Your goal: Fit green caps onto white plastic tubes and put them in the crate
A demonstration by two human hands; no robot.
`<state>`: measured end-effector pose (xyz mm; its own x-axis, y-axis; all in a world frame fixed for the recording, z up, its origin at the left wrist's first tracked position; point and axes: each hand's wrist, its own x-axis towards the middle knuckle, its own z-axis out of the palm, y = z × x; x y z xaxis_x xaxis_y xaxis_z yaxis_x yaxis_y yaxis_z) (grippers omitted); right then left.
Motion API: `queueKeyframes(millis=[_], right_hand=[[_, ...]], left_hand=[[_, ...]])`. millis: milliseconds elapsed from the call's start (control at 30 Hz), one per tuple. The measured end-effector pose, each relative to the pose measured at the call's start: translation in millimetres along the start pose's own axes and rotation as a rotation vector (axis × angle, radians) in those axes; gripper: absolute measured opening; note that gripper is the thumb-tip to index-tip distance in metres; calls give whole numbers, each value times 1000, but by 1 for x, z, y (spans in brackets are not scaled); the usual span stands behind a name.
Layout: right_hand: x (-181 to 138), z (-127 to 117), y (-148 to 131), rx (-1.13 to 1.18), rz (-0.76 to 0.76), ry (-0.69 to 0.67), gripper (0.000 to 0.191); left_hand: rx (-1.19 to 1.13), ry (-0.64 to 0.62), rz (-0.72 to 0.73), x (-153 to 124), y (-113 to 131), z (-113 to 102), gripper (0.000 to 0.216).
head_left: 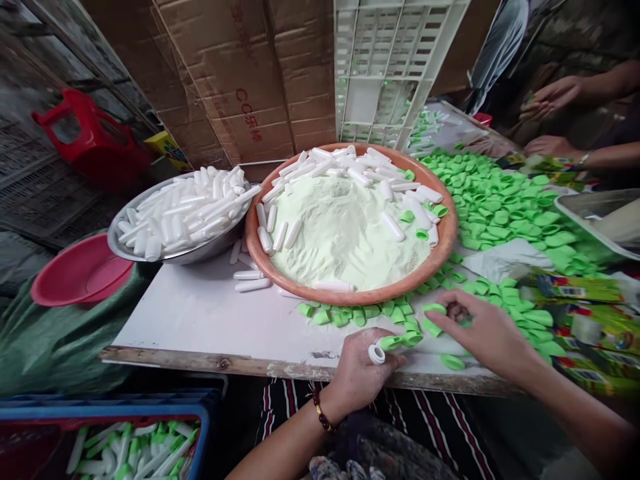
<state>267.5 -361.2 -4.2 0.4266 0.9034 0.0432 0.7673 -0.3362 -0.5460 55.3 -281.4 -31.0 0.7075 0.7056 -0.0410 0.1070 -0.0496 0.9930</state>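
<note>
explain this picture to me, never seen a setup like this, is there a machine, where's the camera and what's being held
No machine is at work here: these are a person's two bare hands. There is just one picture, taken by a camera worn on that person's head, looking forward and down.

The left hand, with a beaded bracelet at the wrist, holds a white tube with its open mouth showing. The right hand pinches a green cap at its fingertips.

On the table stand an orange-brown basin of pale powder and a metal bowl heaped with more white tubes. Loose green caps are spread to the right. The hands at upper right belong to someone else.
</note>
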Motion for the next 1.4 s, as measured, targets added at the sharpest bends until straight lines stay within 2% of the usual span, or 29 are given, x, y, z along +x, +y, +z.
queueKeyframes(millis=[133,367,500,600,733,767,833,900,1000,1067,1167,1300,1400], right_hand=[[-19,-18,-26,204,-44,-96,29],[-17,-16,-34,48,-287,-289,23],[-13,-13,-43,33,-337,-317,24],[-8,-12,-43,36,-331,-317,25],[-2,-21,-12,3,-272,-323,28],[-1,-24,-2,-30,-268,-275,30],[-2,-26,8,-117,-269,-80,35],[-5,-16,0,-169,-264,46,39],[-8,23,-40,-145,-274,-36,35],[-7,55,-66,-220,-350,-28,33],[-6,88,-81,-380,-397,7,33],[-14,90,-68,-304,-471,-41,37],[-15,83,-71,-267,-446,-30,39]], left_hand=[[9,-21,25,1,-2,-1,20],[112,-66,119,-2,-3,-1,11],[161,-73,149,-1,-6,0,4],[147,-23,101,0,-6,4,4],[111,109,154,-7,-4,2,7],[99,168,166,-10,-3,-1,8],[85,277,149,-17,-3,-10,10],[92,322,105,-23,-4,-21,11],[135,315,68,-28,-4,-33,12],[166,317,64,-31,-4,-38,12],[195,317,77,-38,-2,-41,11],[216,317,96,-47,-3,-47,9],[213,300,102,-48,-6,-50,9]])
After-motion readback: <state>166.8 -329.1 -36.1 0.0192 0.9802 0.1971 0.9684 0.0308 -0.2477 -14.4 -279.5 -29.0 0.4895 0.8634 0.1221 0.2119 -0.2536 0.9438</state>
